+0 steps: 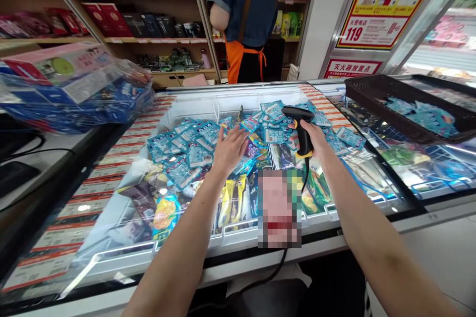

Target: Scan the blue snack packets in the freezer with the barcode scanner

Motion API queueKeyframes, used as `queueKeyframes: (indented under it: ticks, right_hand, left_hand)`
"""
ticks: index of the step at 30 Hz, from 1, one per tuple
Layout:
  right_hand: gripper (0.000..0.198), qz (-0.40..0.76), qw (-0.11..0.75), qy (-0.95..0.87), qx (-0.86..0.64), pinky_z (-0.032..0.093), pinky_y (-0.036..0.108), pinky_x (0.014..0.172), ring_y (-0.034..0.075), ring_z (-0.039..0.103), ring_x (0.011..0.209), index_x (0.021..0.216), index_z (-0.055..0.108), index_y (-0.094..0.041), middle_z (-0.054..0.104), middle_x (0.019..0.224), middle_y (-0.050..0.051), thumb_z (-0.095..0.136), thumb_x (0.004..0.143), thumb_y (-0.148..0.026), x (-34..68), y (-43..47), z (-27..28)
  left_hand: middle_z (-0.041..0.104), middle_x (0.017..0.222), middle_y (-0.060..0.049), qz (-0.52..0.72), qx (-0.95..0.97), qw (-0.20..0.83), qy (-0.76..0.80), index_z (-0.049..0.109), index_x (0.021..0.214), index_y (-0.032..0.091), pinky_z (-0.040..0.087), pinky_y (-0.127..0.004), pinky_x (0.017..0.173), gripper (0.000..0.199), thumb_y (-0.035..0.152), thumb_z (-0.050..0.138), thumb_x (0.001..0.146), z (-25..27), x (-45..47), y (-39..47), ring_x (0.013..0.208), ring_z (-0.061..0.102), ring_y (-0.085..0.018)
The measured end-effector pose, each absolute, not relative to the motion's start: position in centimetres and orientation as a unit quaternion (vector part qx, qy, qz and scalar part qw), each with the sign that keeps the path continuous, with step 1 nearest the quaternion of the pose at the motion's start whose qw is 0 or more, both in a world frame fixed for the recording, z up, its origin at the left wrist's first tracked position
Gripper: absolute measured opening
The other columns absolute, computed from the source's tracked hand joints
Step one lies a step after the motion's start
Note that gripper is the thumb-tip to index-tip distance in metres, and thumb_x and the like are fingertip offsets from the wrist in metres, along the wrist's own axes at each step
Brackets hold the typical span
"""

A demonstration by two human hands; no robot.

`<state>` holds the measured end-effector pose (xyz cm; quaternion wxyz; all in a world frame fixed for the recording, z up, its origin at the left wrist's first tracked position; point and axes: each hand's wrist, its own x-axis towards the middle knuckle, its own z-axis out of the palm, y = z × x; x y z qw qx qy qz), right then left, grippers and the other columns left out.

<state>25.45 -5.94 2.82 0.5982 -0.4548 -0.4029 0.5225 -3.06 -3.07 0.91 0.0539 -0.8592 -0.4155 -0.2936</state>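
My right hand is wrapped round the handle of a black and yellow barcode scanner. Its head faces left over a heap of small light-blue packets, and its cord hangs down. My left hand, fingers stretched out and palm down, lies over the packets near the middle; whether it presses on one cannot be made out. More blue packets are spread to the left of it. They appear to lie on the glass top of a chest freezer, with wrapped ice creams showing below.
A plastic-wrapped stack of boxes stands at the left. On the right, a dark basket holds more blue packets. Beyond the freezer, a person in an orange apron stands before stocked shelves. A pixelated patch hides part of the front edge.
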Motion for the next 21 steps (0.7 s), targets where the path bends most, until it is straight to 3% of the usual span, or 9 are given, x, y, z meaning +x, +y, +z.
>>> queueKeyframes:
  ticks: [5, 8, 15, 21]
  right_hand:
    - [0.038, 0.508, 0.616, -0.385, -0.463, 0.048, 0.022, 0.032, 0.015, 0.068, 0.057, 0.097, 0.062, -0.018, 0.07, 0.109, 0.009, 0.069, 0.075, -0.048, 25.6, -5.7, 2.9]
    - [0.038, 0.5, 0.626, -0.378, -0.464, 0.047, 0.022, 0.032, 0.014, 0.067, 0.056, 0.098, 0.062, -0.019, 0.069, 0.112, 0.008, 0.068, 0.075, -0.049, 25.7, -5.6, 2.9]
    - [0.038, 0.495, 0.644, -0.372, -0.45, 0.047, 0.023, 0.033, 0.016, 0.069, 0.061, 0.098, 0.063, -0.019, 0.069, 0.111, 0.007, 0.065, 0.077, -0.051, 26.0, -5.5, 2.9]
    - [0.039, 0.485, 0.649, -0.368, -0.457, 0.047, 0.022, 0.034, 0.016, 0.069, 0.06, 0.097, 0.062, -0.019, 0.071, 0.103, 0.008, 0.065, 0.077, -0.052, 26.1, -5.3, 3.1]
  left_hand:
    - [0.06, 0.131, -0.006, -0.31, -0.859, -0.04, -0.406, 0.056, 0.126, 0.022, 0.032, -0.044, 0.112, 0.039, 0.035, 0.034, 0.097, 1.5, -1.0, -2.7, 0.126, 0.051, -0.02]
    - [0.059, 0.132, -0.009, -0.309, -0.852, -0.085, -0.415, 0.054, 0.129, 0.02, 0.04, -0.041, 0.106, 0.043, 0.039, 0.036, 0.096, 1.9, 0.3, -1.8, 0.124, 0.052, -0.022]
    - [0.053, 0.139, -0.009, -0.333, -0.846, -0.093, -0.405, 0.051, 0.132, 0.019, 0.038, -0.039, 0.108, 0.045, 0.038, 0.035, 0.095, 2.8, 3.3, 1.7, 0.131, 0.046, -0.022]
    - [0.027, 0.156, -0.008, -0.281, -0.864, -0.131, -0.397, 0.032, 0.147, 0.019, 0.025, -0.039, 0.116, 0.056, 0.043, 0.025, 0.097, 2.7, 5.5, 5.2, 0.145, 0.023, -0.02]
